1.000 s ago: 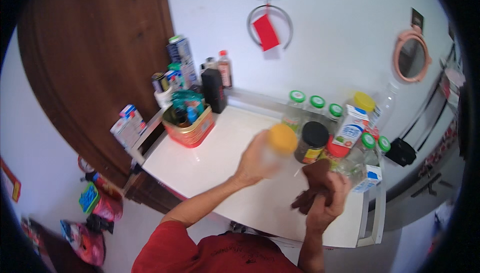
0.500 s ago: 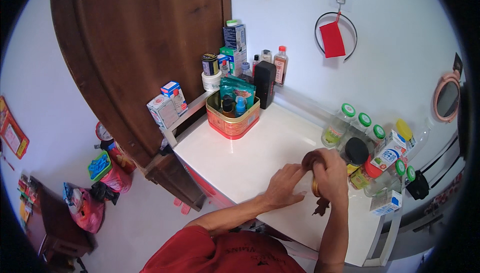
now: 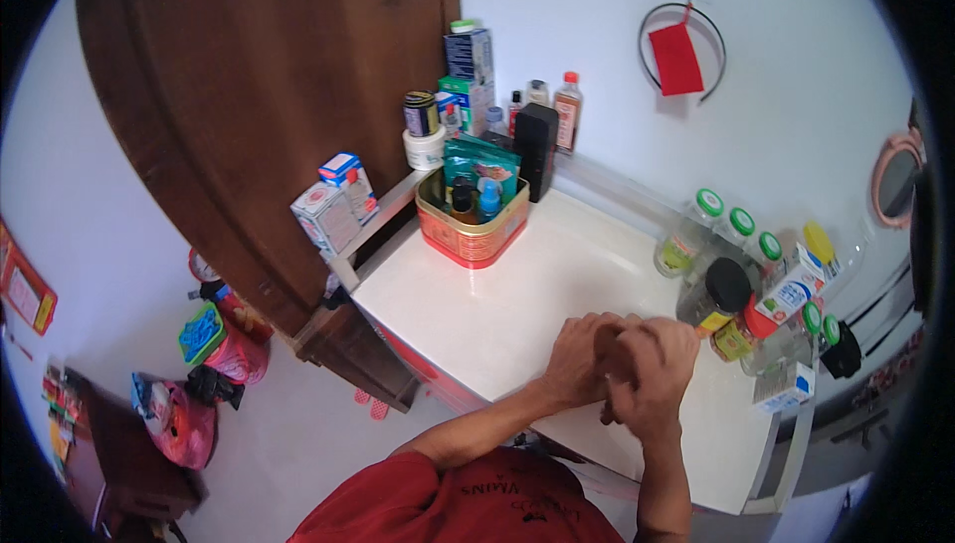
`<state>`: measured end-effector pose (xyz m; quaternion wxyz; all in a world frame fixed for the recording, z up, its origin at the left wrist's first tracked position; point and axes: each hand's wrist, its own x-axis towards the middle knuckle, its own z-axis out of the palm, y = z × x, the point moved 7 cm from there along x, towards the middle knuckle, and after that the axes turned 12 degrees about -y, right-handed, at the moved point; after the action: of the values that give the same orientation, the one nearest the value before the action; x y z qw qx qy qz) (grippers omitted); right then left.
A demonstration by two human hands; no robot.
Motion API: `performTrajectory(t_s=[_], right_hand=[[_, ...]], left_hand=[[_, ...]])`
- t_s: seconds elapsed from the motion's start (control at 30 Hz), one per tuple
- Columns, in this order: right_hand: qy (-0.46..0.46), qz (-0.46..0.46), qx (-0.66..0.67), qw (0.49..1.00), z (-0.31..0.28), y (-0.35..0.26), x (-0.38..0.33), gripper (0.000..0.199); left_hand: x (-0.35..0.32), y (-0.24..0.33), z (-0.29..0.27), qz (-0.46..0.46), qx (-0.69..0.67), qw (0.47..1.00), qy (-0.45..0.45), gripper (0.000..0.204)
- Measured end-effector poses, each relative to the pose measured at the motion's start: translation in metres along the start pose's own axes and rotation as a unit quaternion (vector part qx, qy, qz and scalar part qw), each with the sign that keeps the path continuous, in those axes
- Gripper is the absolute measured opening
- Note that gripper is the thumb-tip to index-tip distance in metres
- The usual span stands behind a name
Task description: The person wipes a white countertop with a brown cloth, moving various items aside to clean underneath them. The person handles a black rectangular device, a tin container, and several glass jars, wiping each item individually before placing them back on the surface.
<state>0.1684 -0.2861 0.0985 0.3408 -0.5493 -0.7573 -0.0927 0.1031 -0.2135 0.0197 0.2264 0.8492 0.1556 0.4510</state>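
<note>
A small brown thing (image 3: 609,349) shows only as a sliver between the two hands, above the near part of the white counter (image 3: 517,294); what it is cannot be told. The left hand (image 3: 577,359) curls round it from the left and the right hand (image 3: 652,369) folds over it from the right, both closed and pressed together, so the thing sits hidden inside their grip. Just beyond the hands, toward the wall, stands a jar with a black lid (image 3: 718,299), near the right hand but apart from it. Further right cluster several green-lidded jars (image 3: 736,230) and a small white carton (image 3: 791,294). Well apart, at the counter's far left corner, sits a red and gold tin (image 3: 473,235) filled with small bottles, with a black box (image 3: 537,145) behind it beside a brown wooden door (image 3: 279,95)
</note>
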Motion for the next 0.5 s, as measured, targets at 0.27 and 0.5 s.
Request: performTrajectory(t_s=[0.27,0.5], right_hand=[[0.355,0.231,0.422,0.802,-0.046,0.093,-0.007,0.022],[0.087,0.132,0.514,0.843,0.035,0.044,0.02,0.048]], left_hand=[[0.0,-0.013,0.005,-0.107,-0.225,0.967,-0.054,0.086],[-0.014,-0.041,0.02,-0.192,-0.635,0.748,-0.009,0.074]])
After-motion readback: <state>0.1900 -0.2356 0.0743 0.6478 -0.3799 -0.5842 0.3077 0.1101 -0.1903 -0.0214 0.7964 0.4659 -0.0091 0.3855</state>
